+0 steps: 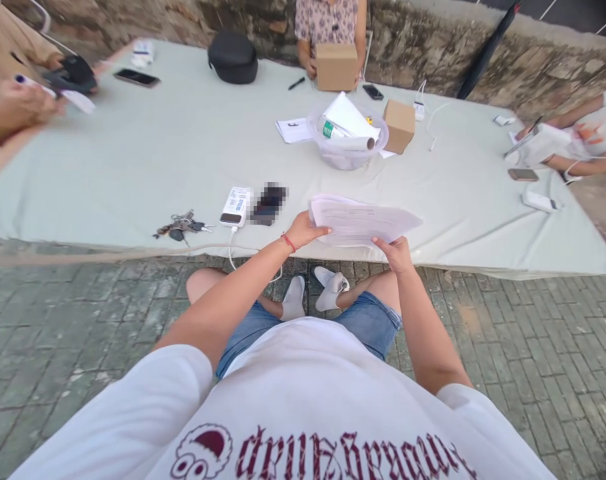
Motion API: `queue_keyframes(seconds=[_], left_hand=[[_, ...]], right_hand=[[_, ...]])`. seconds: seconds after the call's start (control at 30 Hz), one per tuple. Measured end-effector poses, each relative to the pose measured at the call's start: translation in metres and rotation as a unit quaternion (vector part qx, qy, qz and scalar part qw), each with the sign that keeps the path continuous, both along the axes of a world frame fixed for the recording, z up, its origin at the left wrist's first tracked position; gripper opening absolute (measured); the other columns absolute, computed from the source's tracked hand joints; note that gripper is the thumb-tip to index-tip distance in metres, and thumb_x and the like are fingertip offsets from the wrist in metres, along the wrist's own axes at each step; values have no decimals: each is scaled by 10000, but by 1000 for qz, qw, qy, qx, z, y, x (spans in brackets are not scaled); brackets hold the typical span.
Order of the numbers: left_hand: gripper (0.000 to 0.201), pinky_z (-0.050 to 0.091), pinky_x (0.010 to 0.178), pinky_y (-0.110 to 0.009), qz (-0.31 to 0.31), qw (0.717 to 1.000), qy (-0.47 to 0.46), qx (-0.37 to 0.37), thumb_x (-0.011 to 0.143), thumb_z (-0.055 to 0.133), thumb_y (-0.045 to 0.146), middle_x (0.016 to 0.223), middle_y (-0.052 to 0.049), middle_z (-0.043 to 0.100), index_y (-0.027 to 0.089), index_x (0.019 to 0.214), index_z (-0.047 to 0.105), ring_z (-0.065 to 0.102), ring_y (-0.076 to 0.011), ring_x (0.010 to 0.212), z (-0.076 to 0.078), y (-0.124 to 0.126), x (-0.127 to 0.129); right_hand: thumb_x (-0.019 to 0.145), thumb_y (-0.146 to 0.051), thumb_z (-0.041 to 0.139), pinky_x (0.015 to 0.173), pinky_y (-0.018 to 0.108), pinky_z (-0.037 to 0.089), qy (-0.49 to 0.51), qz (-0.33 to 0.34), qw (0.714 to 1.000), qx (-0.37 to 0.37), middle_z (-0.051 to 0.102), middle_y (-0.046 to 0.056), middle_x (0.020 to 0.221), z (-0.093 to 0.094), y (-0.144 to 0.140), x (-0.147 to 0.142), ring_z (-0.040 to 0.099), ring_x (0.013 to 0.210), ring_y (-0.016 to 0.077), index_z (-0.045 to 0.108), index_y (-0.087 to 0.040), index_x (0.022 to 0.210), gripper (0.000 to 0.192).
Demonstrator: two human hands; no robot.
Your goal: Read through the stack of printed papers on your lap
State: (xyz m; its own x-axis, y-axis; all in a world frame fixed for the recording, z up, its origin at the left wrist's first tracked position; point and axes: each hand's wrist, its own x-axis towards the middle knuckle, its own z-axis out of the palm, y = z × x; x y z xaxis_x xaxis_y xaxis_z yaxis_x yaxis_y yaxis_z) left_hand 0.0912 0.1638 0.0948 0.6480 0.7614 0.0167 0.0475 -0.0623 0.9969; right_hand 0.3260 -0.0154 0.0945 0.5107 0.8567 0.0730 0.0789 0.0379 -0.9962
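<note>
A small stack of printed paper sheets (360,217) is held up over the front edge of the table, its right end curling. My left hand (305,230) grips its left side, thumb on top and the other fingers underneath. At the lower right edge, my right hand (395,252) pinches the sheets with its thumb on the printed face. Left of the papers lie a dark phone (269,203), partly blurred out, and a white power bank (235,205) with a cable plugged in. A bunch of keys (181,225) rests farther left.
Mid-table stands a clear plastic bowl (347,153) holding papers and a roll, beside a cardboard box (399,127). Behind are a black case (233,58) and a person holding another box (336,67). Other people sit at both ends; a phone (137,78) lies at left.
</note>
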Motion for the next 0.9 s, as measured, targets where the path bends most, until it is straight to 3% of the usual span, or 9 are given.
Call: queue_keyframes(seconds=[0.13, 0.37, 0.53, 0.63, 0.8, 0.9], left_hand=[[785, 489, 1083, -520, 7, 1000, -4, -29, 537, 956, 468, 1232, -212, 739, 64, 1165, 714, 661, -367, 1201, -17, -5, -5], [748, 478, 1103, -480, -18, 999, -35, -27, 529, 963, 434, 1239, -171, 743, 100, 1157, 733, 626, -367, 1263, -11, -18, 17], [728, 489, 1077, -535, 15, 997, -27, -77, 489, 951, 468, 1155, -164, 771, 94, 1081, 751, 676, -371, 1163, -25, -14, 11], [680, 477, 1093, -527, 35, 997, -1, -70, 472, 939, 423, 1139, -154, 774, 100, 1041, 755, 676, -365, 1155, -33, -19, 8], [618, 484, 1089, -479, 13, 999, -6, -45, 551, 889, 375, 1200, -149, 755, 101, 1086, 742, 642, -354, 1227, -31, -28, 8], [584, 492, 1076, -494, 26, 998, 22, -57, 542, 883, 351, 1156, -137, 769, 103, 1053, 748, 646, -365, 1210, -32, -29, 3]], right_hand=[[674, -457, 900, 1142, 474, 455, -23, 12, 999, -26, 759, 68, 1201, -12, -1, 5, 644, 1219, 262, 685, -219, 1257, 665], [686, -466, 896, 1136, 458, 470, 5, 9, 1000, 2, 735, 88, 1264, -3, 10, -5, 625, 1267, 269, 628, -221, 1345, 752], [683, -488, 889, 1149, 493, 454, -8, 46, 997, -56, 729, 102, 1281, -13, 3, 0, 598, 1309, 307, 623, -231, 1358, 769], [693, -505, 876, 1168, 507, 432, -25, 50, 995, -87, 716, 104, 1304, -21, 1, 1, 592, 1311, 308, 610, -236, 1379, 784], [740, -521, 834, 1188, 489, 408, -46, 25, 997, -60, 702, 95, 1330, -25, -1, -1, 579, 1325, 287, 602, -235, 1391, 748], [693, -541, 853, 1178, 510, 413, -45, 36, 994, -97, 702, 105, 1330, -24, -5, -2, 587, 1308, 309, 613, -227, 1377, 790]])
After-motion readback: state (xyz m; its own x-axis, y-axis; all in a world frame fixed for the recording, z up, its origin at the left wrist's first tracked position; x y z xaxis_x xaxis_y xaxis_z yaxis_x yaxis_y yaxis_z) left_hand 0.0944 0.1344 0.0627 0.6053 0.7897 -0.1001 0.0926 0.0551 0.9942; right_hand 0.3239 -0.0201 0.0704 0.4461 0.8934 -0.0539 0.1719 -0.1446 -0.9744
